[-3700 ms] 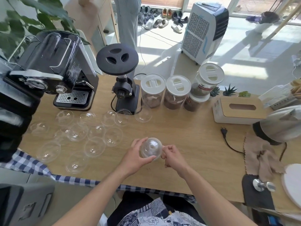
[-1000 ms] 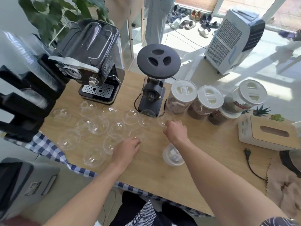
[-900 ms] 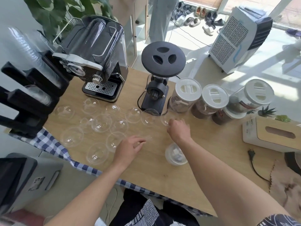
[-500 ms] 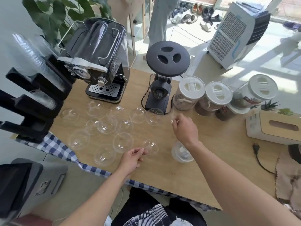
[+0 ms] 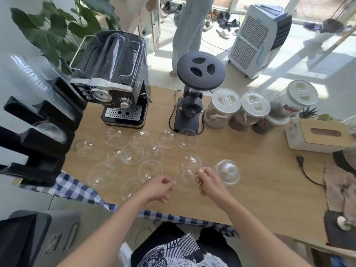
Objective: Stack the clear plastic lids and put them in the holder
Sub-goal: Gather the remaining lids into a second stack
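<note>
Several clear dome lids (image 5: 133,153) lie loose on the left half of the wooden table (image 5: 260,189). My left hand (image 5: 159,186) pinches the rim of one clear lid (image 5: 183,180). My right hand (image 5: 209,182) pinches the rim of a second clear lid (image 5: 189,163) just above it; the two lids overlap between my hands. A small stack of lids (image 5: 227,171) stands dome-up on the table right of my right hand. The black holder (image 5: 38,132) stands at the table's left edge with clear stacks in its slots.
At the back stand an espresso machine (image 5: 115,83), a black grinder (image 5: 192,105), white-lidded jars (image 5: 223,106) and a tissue box (image 5: 319,135). A power plug (image 5: 300,158) and brown cloth (image 5: 341,185) lie right. A checked cloth (image 5: 77,187) hangs over the front edge. A person (image 5: 188,26) stands beyond.
My right hand has come back from near the grinder with a lid, and my left hand has brought its lid right; both now meet in front of me. The camera view shifted.
</note>
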The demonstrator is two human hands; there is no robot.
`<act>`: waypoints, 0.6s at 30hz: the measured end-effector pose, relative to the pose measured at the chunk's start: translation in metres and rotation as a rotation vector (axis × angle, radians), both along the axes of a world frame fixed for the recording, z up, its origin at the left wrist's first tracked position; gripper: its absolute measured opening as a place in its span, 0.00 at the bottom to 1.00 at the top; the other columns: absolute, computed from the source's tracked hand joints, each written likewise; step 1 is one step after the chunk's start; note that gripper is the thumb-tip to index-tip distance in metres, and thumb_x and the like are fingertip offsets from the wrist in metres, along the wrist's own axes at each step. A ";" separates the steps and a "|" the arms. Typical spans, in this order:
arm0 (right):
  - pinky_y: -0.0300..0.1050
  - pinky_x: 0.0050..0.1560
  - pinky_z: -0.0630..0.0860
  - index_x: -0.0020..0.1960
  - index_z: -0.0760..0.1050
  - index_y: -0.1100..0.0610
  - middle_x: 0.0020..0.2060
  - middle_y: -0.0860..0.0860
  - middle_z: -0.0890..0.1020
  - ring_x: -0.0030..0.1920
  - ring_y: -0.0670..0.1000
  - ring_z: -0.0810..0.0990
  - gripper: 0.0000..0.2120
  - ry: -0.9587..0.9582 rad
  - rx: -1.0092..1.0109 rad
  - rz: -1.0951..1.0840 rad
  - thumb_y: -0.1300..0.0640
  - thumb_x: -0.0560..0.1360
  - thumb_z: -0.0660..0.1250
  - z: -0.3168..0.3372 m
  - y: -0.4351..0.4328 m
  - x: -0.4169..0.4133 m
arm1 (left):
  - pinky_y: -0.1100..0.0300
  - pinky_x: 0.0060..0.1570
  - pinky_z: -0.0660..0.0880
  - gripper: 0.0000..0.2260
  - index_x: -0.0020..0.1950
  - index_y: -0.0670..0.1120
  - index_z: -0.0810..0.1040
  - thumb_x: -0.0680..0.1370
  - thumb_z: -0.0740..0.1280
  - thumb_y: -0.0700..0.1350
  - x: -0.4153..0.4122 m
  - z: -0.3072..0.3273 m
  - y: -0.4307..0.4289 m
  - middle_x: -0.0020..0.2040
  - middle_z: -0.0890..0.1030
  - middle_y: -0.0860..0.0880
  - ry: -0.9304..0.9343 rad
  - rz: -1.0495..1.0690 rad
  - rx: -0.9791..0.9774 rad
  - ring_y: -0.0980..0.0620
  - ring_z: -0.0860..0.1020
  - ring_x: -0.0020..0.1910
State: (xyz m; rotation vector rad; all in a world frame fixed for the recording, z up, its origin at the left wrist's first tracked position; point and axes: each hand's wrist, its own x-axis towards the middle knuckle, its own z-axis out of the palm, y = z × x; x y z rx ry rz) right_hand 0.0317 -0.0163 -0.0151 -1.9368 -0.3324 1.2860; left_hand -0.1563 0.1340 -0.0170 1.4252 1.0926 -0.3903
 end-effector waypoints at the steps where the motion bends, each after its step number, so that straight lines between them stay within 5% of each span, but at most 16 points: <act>1: 0.47 0.40 0.74 0.63 0.79 0.56 0.44 0.50 0.82 0.35 0.47 0.74 0.14 0.032 -0.019 -0.009 0.49 0.92 0.58 -0.007 -0.005 -0.003 | 0.61 0.41 0.85 0.12 0.67 0.47 0.80 0.88 0.68 0.53 -0.003 0.005 0.007 0.59 0.87 0.53 0.006 -0.026 0.018 0.51 0.89 0.45; 4: 0.46 0.40 0.74 0.63 0.79 0.56 0.43 0.49 0.82 0.33 0.46 0.73 0.14 0.084 -0.059 -0.042 0.49 0.91 0.58 -0.023 -0.011 -0.008 | 0.58 0.37 0.82 0.10 0.59 0.48 0.82 0.88 0.67 0.53 -0.010 0.017 0.026 0.51 0.89 0.51 0.032 -0.040 0.136 0.49 0.89 0.43; 7: 0.45 0.39 0.73 0.63 0.79 0.57 0.44 0.50 0.81 0.34 0.46 0.73 0.14 0.091 -0.101 -0.077 0.51 0.91 0.58 -0.034 -0.014 -0.011 | 0.51 0.54 0.83 0.11 0.57 0.49 0.81 0.86 0.68 0.56 -0.017 0.013 0.037 0.52 0.86 0.52 0.157 -0.048 0.435 0.48 0.85 0.52; 12: 0.48 0.42 0.75 0.62 0.79 0.55 0.49 0.53 0.83 0.42 0.50 0.76 0.13 0.049 -0.141 -0.118 0.51 0.90 0.57 -0.040 -0.012 -0.018 | 0.43 0.68 0.77 0.32 0.74 0.44 0.70 0.79 0.72 0.62 -0.021 0.001 0.028 0.75 0.68 0.42 0.256 0.060 0.599 0.40 0.72 0.72; 18: 0.45 0.41 0.77 0.61 0.74 0.55 0.52 0.52 0.86 0.38 0.49 0.77 0.13 0.009 -0.153 -0.124 0.45 0.90 0.63 -0.036 -0.008 -0.020 | 0.38 0.71 0.72 0.52 0.86 0.44 0.53 0.75 0.71 0.73 -0.010 -0.005 0.001 0.79 0.59 0.41 0.383 -0.110 0.704 0.39 0.62 0.79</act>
